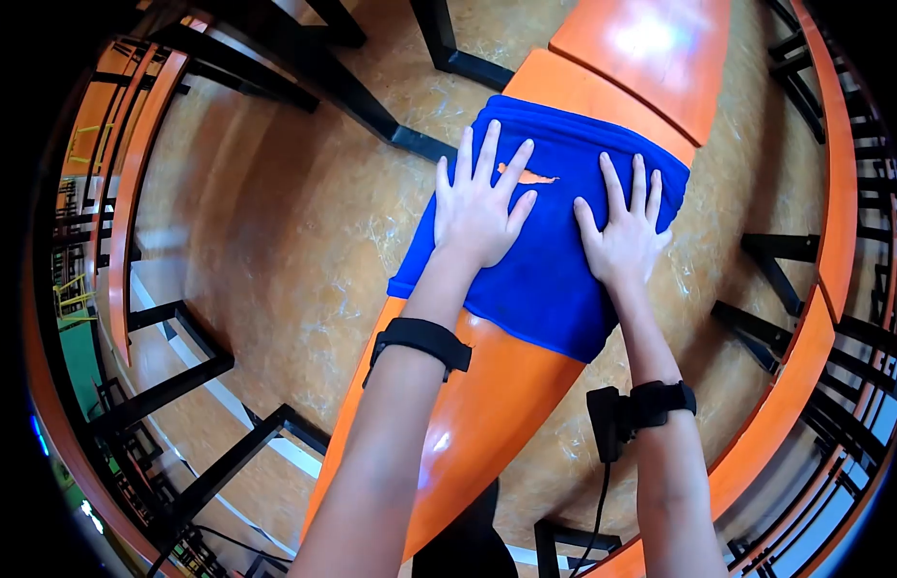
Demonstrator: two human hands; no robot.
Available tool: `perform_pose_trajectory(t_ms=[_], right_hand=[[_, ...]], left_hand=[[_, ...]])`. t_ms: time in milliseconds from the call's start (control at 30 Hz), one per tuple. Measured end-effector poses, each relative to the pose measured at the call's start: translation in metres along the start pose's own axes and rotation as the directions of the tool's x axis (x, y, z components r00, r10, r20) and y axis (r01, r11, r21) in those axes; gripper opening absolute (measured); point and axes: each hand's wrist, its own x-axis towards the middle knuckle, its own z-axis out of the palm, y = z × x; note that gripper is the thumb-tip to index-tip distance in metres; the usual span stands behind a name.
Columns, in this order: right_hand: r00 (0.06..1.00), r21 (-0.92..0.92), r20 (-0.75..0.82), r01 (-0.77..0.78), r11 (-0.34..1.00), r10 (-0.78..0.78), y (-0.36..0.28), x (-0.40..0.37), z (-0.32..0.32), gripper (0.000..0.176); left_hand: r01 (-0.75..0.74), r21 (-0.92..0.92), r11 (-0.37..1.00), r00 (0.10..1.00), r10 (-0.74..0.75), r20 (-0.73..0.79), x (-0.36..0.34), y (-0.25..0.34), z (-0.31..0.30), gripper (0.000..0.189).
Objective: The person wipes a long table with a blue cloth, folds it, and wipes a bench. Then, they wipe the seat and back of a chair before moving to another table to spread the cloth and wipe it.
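Observation:
A blue cloth garment (540,279) lies spread across a long, glossy orange bench top (497,385), its sides hanging over both edges. A raised band runs along its far edge, and a small jagged orange mark shows near the middle of its upper part. My left hand (477,207) rests on the left half of the cloth, fingers spread, the fingertips close to the orange mark. On the right half, my right hand (622,226) also lies with fingers apart, near the cloth's right edge. Nothing is held in either hand.
Another orange top (651,58) continues beyond a narrow gap at the far end. Black metal legs (420,140) stand on the brown floor (265,222). More orange benches run along the left and right. A black strap (422,344) circles each forearm; a cable hangs from the right one.

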Motion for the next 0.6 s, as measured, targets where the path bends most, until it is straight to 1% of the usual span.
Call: perform_pose_trajectory(t_ms=[33,133,167,333,600], right_hand=[[1.0,-0.001,-0.011,-0.005,1.0,0.005,0.001,0.014,0.001,0.062],[1.0,0.029,-0.006,-0.024,0.999,0.024,0.0,0.02,-0.001,0.061],[1.0,0.023,-0.001,-0.018,1.0,0.018,0.0,0.02,-0.004,0.061],[0.999,-0.005,0.037,-0.024,1.0,0.024,-0.003,0.02,-0.008,0.062],[0.993,-0.013,0.114,-0.035,0.999,0.036,-0.004,0.024,-0.012,0.062]], left_hand=[[0.0,0.0,1.0,1.0,0.0,0.002,0.018,0.0,-0.001,0.054],[-0.008,-0.01,1.0,0.997,0.009,0.082,0.039,-0.001,-0.002,0.055],[-0.008,-0.026,1.0,0.996,0.01,0.084,0.044,0.0,-0.003,0.056],[-0.006,-0.09,0.996,0.993,0.016,0.117,0.045,0.0,-0.008,0.057],[-0.004,-0.092,0.996,0.989,0.018,0.149,0.048,0.002,-0.011,0.058]])
